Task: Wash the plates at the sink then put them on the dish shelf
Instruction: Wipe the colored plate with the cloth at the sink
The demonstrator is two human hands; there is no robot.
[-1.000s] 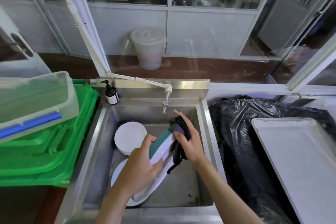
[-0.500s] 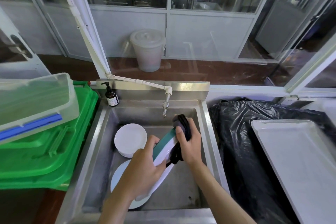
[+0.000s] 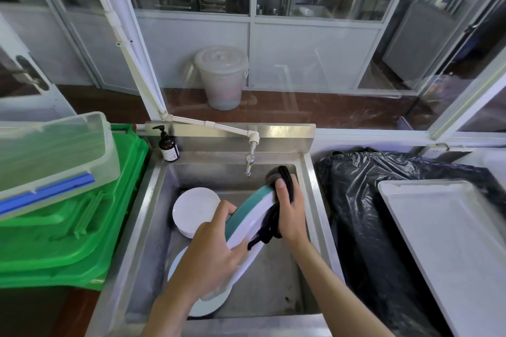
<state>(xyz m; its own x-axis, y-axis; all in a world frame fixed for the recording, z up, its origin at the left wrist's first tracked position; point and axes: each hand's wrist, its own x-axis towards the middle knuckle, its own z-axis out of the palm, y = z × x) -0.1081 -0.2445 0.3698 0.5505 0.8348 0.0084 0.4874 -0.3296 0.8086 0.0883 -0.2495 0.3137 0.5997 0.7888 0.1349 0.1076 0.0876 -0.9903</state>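
While the left hand (image 3: 210, 252) grips the tilted round white plate with a teal rim (image 3: 247, 216) over the steel sink (image 3: 276, 282), the right hand (image 3: 291, 210), at two o'clock, presses a dark cloth (image 3: 273, 221) against it. Scrubbing is underway; rinsing probably follows.

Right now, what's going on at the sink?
A person is washing a plate over the sink. The left hand grips the plate, which has a teal back, and holds it tilted on edge. The right hand presses a dark cloth against the plate's upper rim. Two more white plates lie in the basin: one near the back left, another under the left hand. No water is visibly running from the tap.
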